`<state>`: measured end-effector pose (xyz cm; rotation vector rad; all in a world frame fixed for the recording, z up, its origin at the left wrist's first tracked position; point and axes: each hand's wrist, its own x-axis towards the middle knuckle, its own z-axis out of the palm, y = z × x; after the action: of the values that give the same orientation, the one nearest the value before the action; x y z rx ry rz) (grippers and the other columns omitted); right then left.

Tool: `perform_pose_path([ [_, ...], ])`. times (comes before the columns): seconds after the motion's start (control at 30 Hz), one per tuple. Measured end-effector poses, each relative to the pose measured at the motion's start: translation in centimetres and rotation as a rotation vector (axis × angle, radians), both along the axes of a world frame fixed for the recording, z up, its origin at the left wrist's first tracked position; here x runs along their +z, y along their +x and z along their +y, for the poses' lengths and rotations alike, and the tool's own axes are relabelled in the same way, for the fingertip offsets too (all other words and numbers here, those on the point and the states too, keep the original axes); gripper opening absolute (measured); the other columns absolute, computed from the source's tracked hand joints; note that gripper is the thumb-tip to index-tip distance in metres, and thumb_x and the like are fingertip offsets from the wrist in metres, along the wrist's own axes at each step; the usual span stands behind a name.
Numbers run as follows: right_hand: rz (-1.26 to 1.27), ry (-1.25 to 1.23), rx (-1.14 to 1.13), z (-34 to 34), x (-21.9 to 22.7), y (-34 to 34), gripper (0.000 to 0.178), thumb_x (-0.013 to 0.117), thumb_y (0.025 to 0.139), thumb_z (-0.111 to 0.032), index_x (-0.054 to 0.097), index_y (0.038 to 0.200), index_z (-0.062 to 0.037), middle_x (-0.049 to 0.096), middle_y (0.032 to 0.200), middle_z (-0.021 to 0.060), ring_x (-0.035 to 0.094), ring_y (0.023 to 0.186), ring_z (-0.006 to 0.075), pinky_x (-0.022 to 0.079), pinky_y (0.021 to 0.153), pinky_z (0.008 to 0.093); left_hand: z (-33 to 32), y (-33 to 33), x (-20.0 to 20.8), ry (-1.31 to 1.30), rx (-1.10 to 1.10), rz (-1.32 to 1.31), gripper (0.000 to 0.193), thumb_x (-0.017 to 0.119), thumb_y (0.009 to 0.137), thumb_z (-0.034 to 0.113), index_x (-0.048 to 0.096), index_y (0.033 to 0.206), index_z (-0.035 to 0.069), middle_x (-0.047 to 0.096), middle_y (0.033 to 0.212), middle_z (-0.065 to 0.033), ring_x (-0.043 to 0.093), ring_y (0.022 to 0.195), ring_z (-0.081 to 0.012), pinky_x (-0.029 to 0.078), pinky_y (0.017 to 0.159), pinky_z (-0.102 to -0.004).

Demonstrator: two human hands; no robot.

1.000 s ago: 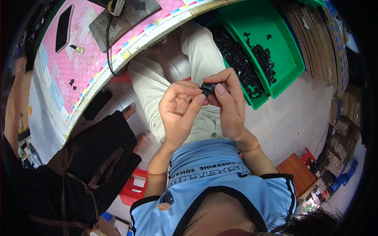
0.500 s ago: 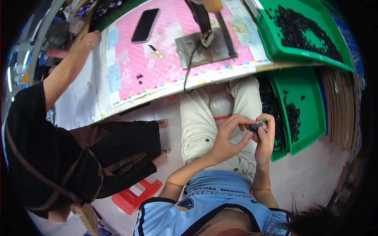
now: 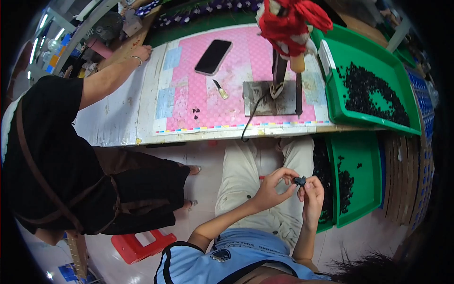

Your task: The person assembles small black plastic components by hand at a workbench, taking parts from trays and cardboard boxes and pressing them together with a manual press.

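Over my lap I hold a small black part (image 3: 299,181), which looks like moulded plastic. The fingertips and thumb of my left hand (image 3: 273,190) pinch it from one side. My right hand (image 3: 312,195) grips its other end between thumb and curled fingers. Both hands hang below the table's near edge, beside a lower green tray (image 3: 363,182) with black pieces in it. The part's finer shape is too small to make out.
On the pink-covered table (image 3: 189,90) lie a phone (image 3: 213,57), a small black-tipped tool (image 3: 220,90), a few black bits (image 3: 196,113) and a metal stand (image 3: 255,106) topped with red cloth. An upper green tray (image 3: 336,102) holds black pieces. At left a person (image 3: 52,123) stands by a red stool (image 3: 137,244).
The view has tilted up, showing the red cloth atop the stand. My hands still hold the black part, its lie between the fingers slightly changed, and my right fingers are more curled.
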<state>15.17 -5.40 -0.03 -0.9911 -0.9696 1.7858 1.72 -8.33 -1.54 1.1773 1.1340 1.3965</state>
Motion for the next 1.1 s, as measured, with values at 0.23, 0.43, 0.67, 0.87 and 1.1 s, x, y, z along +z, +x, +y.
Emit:
perform_pose_path([
  [0.23,0.056,-0.09,0.034,-0.4,-0.6,-1.3,0.011,0.046,0.083,-0.012,0.046,0.077,-0.0026,0.046,0.057,0.0013,0.038,0.048,0.005,0.029,0.043,0.0165,-0.9,-0.7,-1.3,-0.042,0.008,-0.128,0.023,0.053,0.075,-0.004,0.047,0.097,-0.001,0.052,0.083,-0.0015,0.046,0.074,-0.0033,0.037,0.067,-0.0168],
  [0.43,0.152,-0.132,0.039,-1.4,-1.3,-4.3,0.011,0.042,0.083,-0.012,0.044,0.076,-0.0044,0.044,0.056,0.0008,0.038,0.048,0.005,0.03,0.044,0.0153,-2.2,-2.9,-1.8,-0.016,0.082,-0.219,0.023,0.053,0.074,-0.004,0.046,0.095,-0.002,0.051,0.082,-0.0025,0.047,0.07,-0.0044,0.038,0.063,-0.0175],
  [0.67,0.171,-0.307,0.208,-3.3,-3.1,-10.3,0.012,0.039,0.083,-0.013,0.043,0.076,-0.004,0.044,0.057,0.0026,0.038,0.046,0.0086,0.032,0.046,0.0199,-5.3,-8.6,-3.8,-0.052,0.192,-0.229,0.023,0.052,0.074,-0.006,0.045,0.095,-0.003,0.052,0.085,-0.0047,0.05,0.08,-0.0078,0.04,0.073,-0.0209],
  [0.87,0.228,-0.42,0.369,-5.1,-4.8,-15.6,0.01,0.036,0.084,-0.01,0.044,0.08,-0.0036,0.045,0.058,0.0038,0.039,0.049,0.0092,0.031,0.046,0.02,-8.6,-13.3,-4.0,-0.054,0.351,-0.211,0.024,0.053,0.074,-0.006,0.045,0.096,-0.003,0.052,0.087,-0.006,0.051,0.082,-0.0094,0.04,0.075,-0.0208],
  [1.1,0.171,-0.477,0.568,-5.7,-4.7,-17.6,0.011,0.038,0.084,-0.012,0.044,0.08,-0.0041,0.045,0.06,0.0027,0.039,0.051,0.0094,0.031,0.047,0.0206,-11.5,-14.2,-2.5,-0.121,0.54,-0.184,0.022,0.054,0.073,-0.006,0.047,0.094,-0.003,0.053,0.086,-0.0068,0.052,0.08,-0.0095,0.04,0.073,-0.0207],
])
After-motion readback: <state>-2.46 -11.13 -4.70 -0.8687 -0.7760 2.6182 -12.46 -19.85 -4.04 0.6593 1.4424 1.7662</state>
